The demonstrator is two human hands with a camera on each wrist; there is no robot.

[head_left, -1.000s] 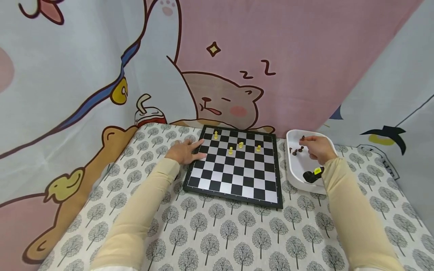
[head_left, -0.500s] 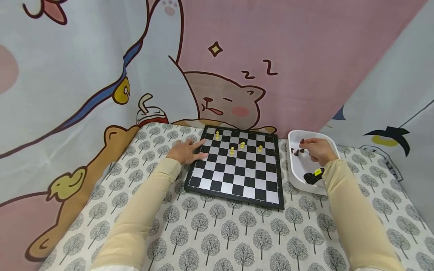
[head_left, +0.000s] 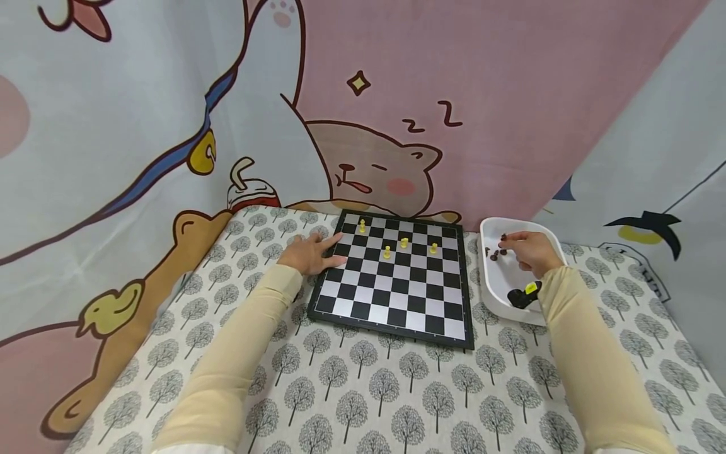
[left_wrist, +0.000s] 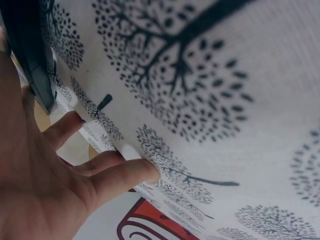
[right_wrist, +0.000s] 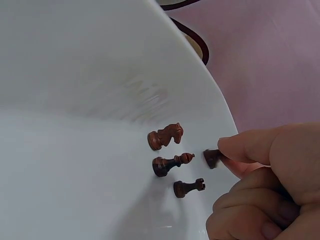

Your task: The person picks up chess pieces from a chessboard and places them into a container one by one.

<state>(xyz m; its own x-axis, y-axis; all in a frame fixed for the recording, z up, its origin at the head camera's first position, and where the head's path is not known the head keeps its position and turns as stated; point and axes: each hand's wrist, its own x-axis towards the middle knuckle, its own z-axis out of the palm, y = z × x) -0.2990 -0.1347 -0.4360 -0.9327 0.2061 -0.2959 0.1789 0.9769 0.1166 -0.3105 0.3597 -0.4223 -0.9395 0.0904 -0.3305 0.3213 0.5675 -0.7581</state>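
My right hand (head_left: 533,251) is over the white tray (head_left: 489,296), pinching a small dark brown chess piece (right_wrist: 212,158) between thumb and fingertip. Its base shows in the right wrist view; the fingers hide the top. Close by in the tray lie a brown knight (right_wrist: 165,136), a brown bishop (right_wrist: 172,164) and a brown rook (right_wrist: 189,187). With fingers spread, my left hand (head_left: 305,254) rests at the left edge of the black-and-white chessboard (head_left: 391,284), two fingertips reaching over its border. Several yellow chess pieces, among them a pawn (head_left: 362,226), stand on the board's far half.
A black object with a yellow label (head_left: 524,294) is at the tray's near end, partly behind the right wrist. The tablecloth (head_left: 408,391) has a tree print. A cartoon-printed curtain (head_left: 482,94) hangs right behind the board and tray.
The pinched brown piece has come slightly down and nearer to the other brown pieces in the tray. My left hand and the yellow pieces stay in place.
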